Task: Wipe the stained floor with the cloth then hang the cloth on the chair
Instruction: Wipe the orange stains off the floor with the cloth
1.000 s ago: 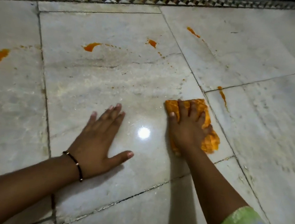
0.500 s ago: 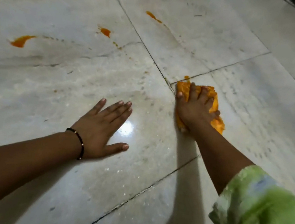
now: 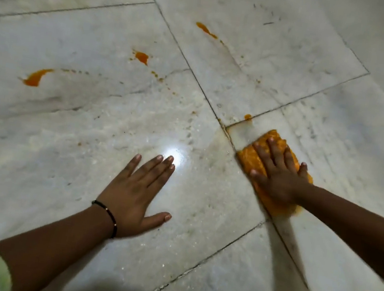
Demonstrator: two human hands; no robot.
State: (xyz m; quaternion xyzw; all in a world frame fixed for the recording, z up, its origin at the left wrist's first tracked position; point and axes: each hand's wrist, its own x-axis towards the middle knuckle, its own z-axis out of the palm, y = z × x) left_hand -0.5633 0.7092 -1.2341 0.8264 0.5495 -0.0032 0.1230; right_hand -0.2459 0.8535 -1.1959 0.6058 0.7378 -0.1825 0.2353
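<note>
Right hand (image 3: 278,174) pressing cloth (image 3: 251,157), stained floor (image 3: 224,51)

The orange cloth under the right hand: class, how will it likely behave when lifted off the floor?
The orange cloth probably droops limply: it lies flat and bunched under the right hand. Likely light, perhaps damp, since the floor it crossed looks clean.

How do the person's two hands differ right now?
The right hand presses the orange cloth against the floor; the left hand lies on bare marble. The left wrist wears a black bracelet; the right wrist is bare. Both lie flat, fingers straight.
</note>
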